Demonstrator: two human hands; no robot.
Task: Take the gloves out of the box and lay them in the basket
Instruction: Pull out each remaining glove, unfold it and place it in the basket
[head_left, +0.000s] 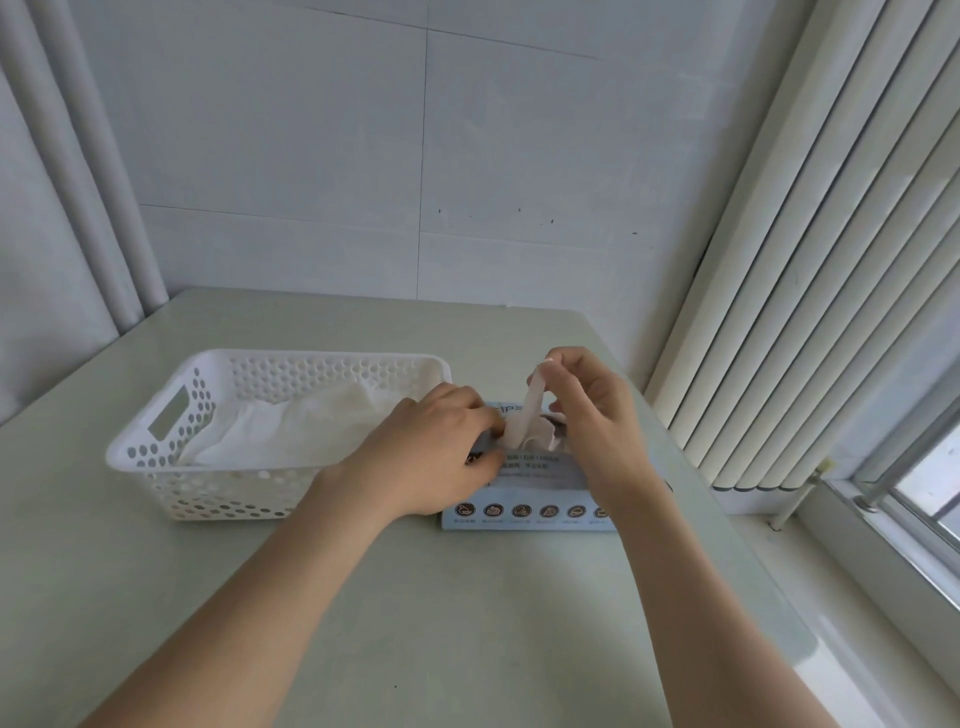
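White plastic basket (156, 457) w/ round holes sits at left on the pale green table (467, 623), handle slot on its left end. Inside it: a crumpled heap of thin whitish gloves (291, 426), filling most of the floor.

L hand (431, 457) comes next, palm down, lying across the gap btwn basket and box (524, 512). Its fingers are curled together and pressed on the box's top left edge, by the opening; whether they pinch anything I can't tell.

Box is pale blue, just right of the basket, near the table's right side, row of round icons on the front face. One glove (532, 415) sticks up out of its top slot, stretched into a tall strip, lower part still in the box.

R hand (592, 410) is above the box, thumb and forefinger clamped on the strip's top end, other fingers loosely bent.

Far right: vertical blinds (810, 286), window sill (883, 597).
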